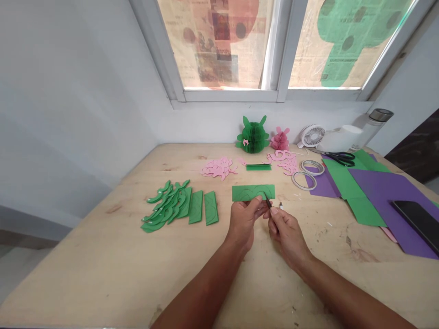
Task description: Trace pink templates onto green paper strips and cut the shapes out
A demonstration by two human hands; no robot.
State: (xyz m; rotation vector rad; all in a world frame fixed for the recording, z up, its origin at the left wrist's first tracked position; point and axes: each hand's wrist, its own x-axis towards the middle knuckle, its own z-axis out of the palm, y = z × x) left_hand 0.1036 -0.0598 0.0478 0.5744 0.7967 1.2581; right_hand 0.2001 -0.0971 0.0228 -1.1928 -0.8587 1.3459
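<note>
A green paper strip (242,193) with curved pencil outlines is held up over the middle of the table. My left hand (243,219) grips its lower edge, thumb in front. My right hand (285,230) is closed around a thin dark tool (268,201), whose tip meets the strip near its right part; whether it is a pen or a blade is too small to tell. Left of my hands lie green strips (211,208) with drawn curves and a heap of cut green curved pieces (164,209). A folded green strip (258,167) lies beyond the held one.
Pink cutouts (219,168), tape rolls (304,181), black scissors (339,158) and purple sheets (394,192) lie around. Green (254,137) and pink (280,139) paper figures, a small fan (313,135) and a bottle (372,129) stand at the back. A phone (416,224) lies right.
</note>
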